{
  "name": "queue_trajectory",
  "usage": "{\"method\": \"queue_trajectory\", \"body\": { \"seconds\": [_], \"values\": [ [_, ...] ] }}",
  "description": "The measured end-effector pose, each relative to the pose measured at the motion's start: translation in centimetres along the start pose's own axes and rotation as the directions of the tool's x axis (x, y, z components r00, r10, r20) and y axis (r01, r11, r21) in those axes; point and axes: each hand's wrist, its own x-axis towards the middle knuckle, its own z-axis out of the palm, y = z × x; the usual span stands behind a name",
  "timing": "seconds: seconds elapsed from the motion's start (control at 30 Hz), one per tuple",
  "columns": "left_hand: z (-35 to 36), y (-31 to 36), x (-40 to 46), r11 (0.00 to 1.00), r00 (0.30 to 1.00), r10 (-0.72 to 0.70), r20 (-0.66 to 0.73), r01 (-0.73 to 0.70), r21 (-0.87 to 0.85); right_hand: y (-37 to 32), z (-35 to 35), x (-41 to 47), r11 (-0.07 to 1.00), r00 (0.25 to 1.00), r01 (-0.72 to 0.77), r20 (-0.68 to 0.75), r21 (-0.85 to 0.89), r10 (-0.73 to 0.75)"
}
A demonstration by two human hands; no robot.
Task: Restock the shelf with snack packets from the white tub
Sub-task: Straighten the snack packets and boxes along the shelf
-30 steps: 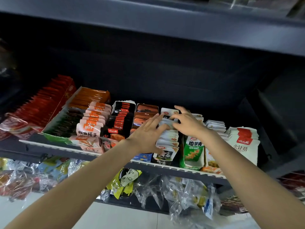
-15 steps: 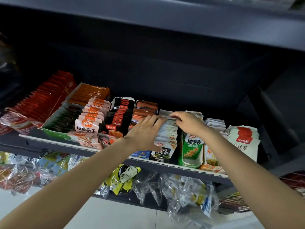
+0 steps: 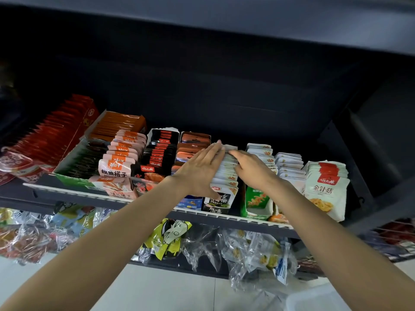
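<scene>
A row of white snack packets stands front to back in the middle of the dark shelf. My left hand lies flat along the row's left side, fingers stretched toward the back and thumb at the front packet. On the row's right side my right hand presses in, its fingers curled over the packet tops. The row is squeezed between both hands. A corner of the white tub shows at the bottom right, on the floor.
Other rows fill the shelf: red packets at far left, orange and pink ones, black ones, a green box, white mushroom packets at right. Clear bags hang below. A dark shelf overhangs.
Both hands have slid from the back of the white row to its two sides. The left hand has flattened along the row, and the packets stand closer together.
</scene>
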Motion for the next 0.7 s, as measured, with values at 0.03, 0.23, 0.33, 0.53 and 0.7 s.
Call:
{"method": "queue_trajectory", "body": {
  "seconds": [0.03,0.23,0.33,0.53,0.7],
  "values": [
    [-0.1,0.0,0.1,1.000,1.000,0.004,0.020,-0.003,-0.004,0.0,0.0,-0.1,1.000,1.000,0.008,0.008,-0.022,-0.008],
    [-0.7,0.2,0.3,1.000,0.999,-0.015,0.048,0.015,-0.001,-0.6,0.3,-2.1,0.995,0.991,0.013,-0.129,-0.100,-0.026],
    [-0.5,0.4,0.3,0.999,0.998,-0.033,0.048,0.032,0.002,-0.9,1.4,-4.7,0.998,0.950,-0.062,-0.306,-0.021,0.052],
    [-0.2,0.9,-0.2,0.998,0.998,-0.063,0.005,0.062,0.006,0.2,5.4,-6.6,0.967,0.971,-0.207,-0.086,0.150,0.221],
    [0.1,1.1,-0.2,0.998,0.998,-0.058,-0.021,0.058,0.018,0.0,8.6,-6.0,0.930,0.977,-0.214,0.046,0.298,0.210]
  ]
}}
